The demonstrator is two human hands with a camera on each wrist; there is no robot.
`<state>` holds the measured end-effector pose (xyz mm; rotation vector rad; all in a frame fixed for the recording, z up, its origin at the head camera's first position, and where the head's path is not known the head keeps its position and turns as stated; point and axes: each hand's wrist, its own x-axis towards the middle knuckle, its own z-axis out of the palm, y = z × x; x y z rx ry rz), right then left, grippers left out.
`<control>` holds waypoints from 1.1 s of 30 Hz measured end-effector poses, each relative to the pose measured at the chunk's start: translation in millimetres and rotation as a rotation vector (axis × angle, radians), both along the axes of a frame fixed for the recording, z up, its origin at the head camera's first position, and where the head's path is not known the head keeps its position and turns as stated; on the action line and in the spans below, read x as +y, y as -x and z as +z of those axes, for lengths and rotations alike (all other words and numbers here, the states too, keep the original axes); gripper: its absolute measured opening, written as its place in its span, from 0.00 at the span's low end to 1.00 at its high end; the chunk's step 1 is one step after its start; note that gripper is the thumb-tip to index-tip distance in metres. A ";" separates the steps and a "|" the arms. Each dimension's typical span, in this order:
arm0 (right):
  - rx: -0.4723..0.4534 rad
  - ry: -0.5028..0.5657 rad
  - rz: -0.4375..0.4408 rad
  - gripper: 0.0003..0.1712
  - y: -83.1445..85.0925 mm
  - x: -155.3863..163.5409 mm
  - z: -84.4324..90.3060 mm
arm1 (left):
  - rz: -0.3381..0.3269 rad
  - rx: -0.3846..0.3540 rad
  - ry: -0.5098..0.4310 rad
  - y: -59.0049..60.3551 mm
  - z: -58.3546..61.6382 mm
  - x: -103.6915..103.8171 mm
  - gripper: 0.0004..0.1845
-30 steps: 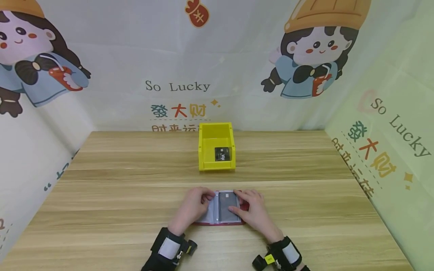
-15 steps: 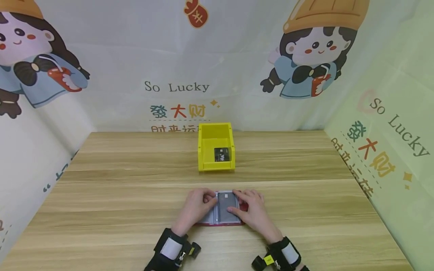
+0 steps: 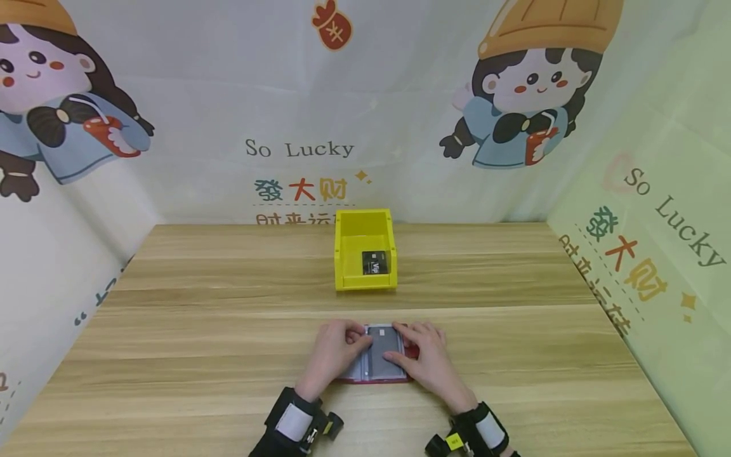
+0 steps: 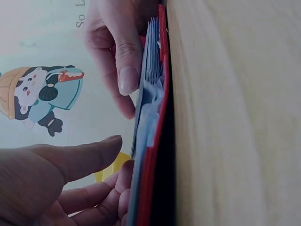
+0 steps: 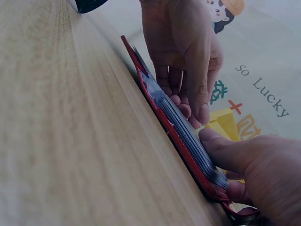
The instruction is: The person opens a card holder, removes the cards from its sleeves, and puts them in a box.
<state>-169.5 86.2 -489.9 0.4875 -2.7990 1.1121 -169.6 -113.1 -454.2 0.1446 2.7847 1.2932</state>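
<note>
1. Head: red card holder (image 3: 363,367) lies unfolded on the bench (image 3: 200,355); bumps could slide it.
2. Left wrist: left hand (image 4: 61,174), thumb and fingers apart; prodding could crumple sleeves (image 4: 150,113).
3. Right wrist: right hand (image 5: 261,165) clamped on the card holder; loosening could flip pages (image 5: 188,134).

The card holder (image 5: 178,143) has a red cover, and its clear sleeves (image 3: 354,369) look milky blue, though the dim wrist views leave that shade uncertain. The plain card (image 3: 379,357) is dark grey with a pale chip (image 3: 382,332). The bin (image 3: 365,283) is solid yellow; the "Vip" card (image 3: 374,263) inside is black with white lettering. Brown wood grain streaks the tan worktop (image 3: 200,343). The whitish backdrop (image 3: 400,76), greenish at right, carries cartoon figures (image 3: 508,143) in orange hats (image 3: 551,28) and blue clothes, plus teal, red and gold Chinese characters (image 3: 301,186). Black wrist straps (image 3: 471,426) bear white patches (image 3: 490,429).
</note>
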 end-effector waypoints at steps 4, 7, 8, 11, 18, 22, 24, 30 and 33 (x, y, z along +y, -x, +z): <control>0.000 0.008 -0.001 0.31 -0.1 0.1 0.1 | -0.017 0.007 -0.014 0.5 -2.2 0.5 0.11; -0.001 0.014 -0.004 0.31 -0.2 0.1 0.3 | -0.026 0.002 -0.023 1.1 -3.5 0.6 0.12; -0.001 0.014 -0.004 0.31 -0.2 0.1 0.4 | -0.025 -0.001 -0.027 1.1 -3.3 0.6 0.12; -0.001 0.016 -0.007 0.31 -0.3 0.1 0.4 | -0.025 -0.007 -0.039 1.3 -3.3 0.5 0.12; 0.000 0.016 -0.008 0.30 0.0 0.1 -0.2 | -0.020 -0.034 -0.070 1.6 -3.0 0.2 0.11; 0.007 0.017 -0.005 0.31 -0.9 0.5 -0.3 | -0.010 -0.046 -0.076 1.9 -4.0 0.1 0.10; 0.003 0.019 -0.005 0.31 -1.4 0.6 -0.2 | -0.005 -0.049 -0.069 2.0 -4.9 0.2 0.11; 0.000 0.018 -0.005 0.32 -1.2 0.4 -0.4 | 0.004 -0.052 -0.041 1.7 -6.3 0.8 0.11; 0.009 0.015 -0.001 0.32 -0.8 0.5 -0.4 | 0.006 -0.053 -0.047 2.6 -6.2 0.8 0.10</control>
